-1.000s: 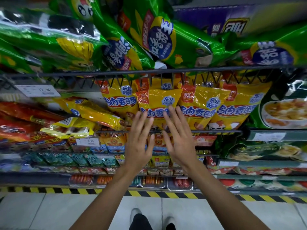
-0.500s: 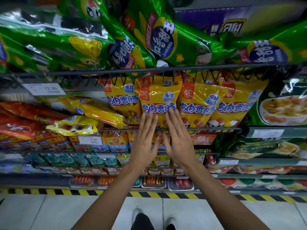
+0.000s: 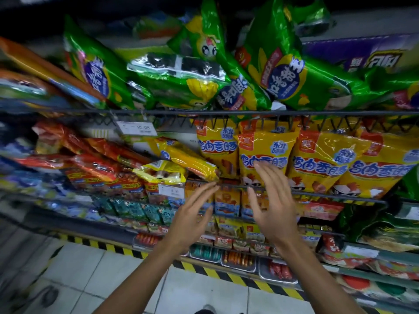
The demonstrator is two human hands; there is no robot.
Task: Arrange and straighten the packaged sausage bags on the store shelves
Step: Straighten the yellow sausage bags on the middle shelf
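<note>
Yellow sausage bags [image 3: 265,152] stand upright in a row on the middle wire shelf [image 3: 317,196]. To their left, two yellow bags [image 3: 188,158] lie tipped on their sides. My left hand [image 3: 192,214] is raised with fingers straight, just below and in front of the tipped bags, holding nothing. My right hand [image 3: 269,198] is open too, its fingertips in front of the lower part of an upright yellow bag; contact is unclear. Green sausage bags [image 3: 283,73] lean in a messy pile on the shelf above.
Red and orange bags [image 3: 97,159] lie slanted at the left of the middle shelf. Price tags [image 3: 137,128] hang from the upper rail [image 3: 204,112]. Lower shelves hold small snack packs [image 3: 226,200] and trays. A black-yellow striped strip [image 3: 226,274] edges the tiled floor.
The view has swung left and up, showing more of the green bags. My hands have spread apart and my left hand has dropped lower and tilted toward the tipped yellow bags.
</note>
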